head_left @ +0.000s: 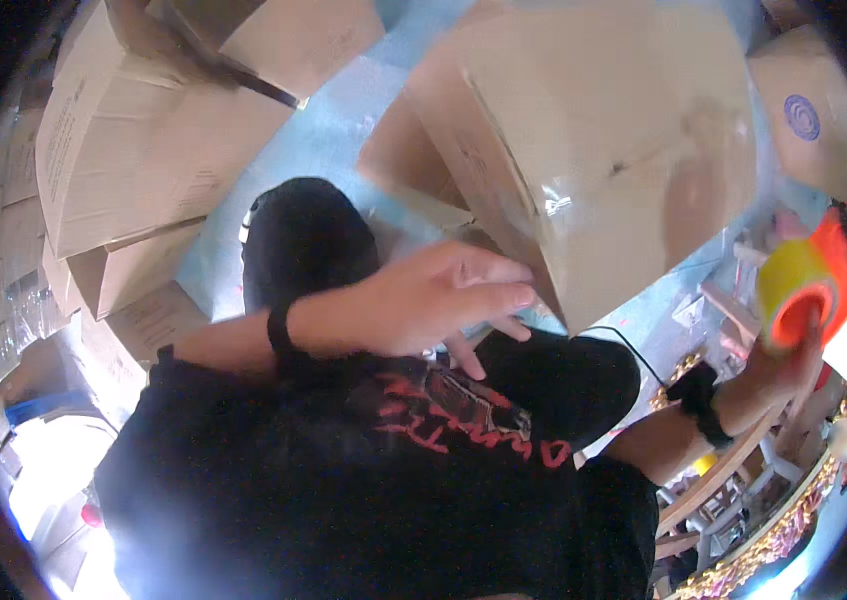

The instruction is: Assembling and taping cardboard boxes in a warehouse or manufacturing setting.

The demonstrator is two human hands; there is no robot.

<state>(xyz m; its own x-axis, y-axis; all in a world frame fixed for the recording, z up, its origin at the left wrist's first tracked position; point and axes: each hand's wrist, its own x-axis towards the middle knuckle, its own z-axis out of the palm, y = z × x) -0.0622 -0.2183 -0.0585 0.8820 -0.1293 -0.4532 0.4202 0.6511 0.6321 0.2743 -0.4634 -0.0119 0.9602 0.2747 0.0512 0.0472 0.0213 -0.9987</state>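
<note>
Left hand (444, 305) flat and unclenched, fingers spread against the lower edge of a taped cardboard box (594, 150). Right hand (789, 365) well off to the right, clenched around an orange tape dispenser (814, 280) with its yellow roll, clear of the box.

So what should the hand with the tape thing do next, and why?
Probably bring the tape dispenser over to the cardboard box. The right hand holds it off to the side, away from the box, while the left hand already rests open against the box's near edge.
</note>
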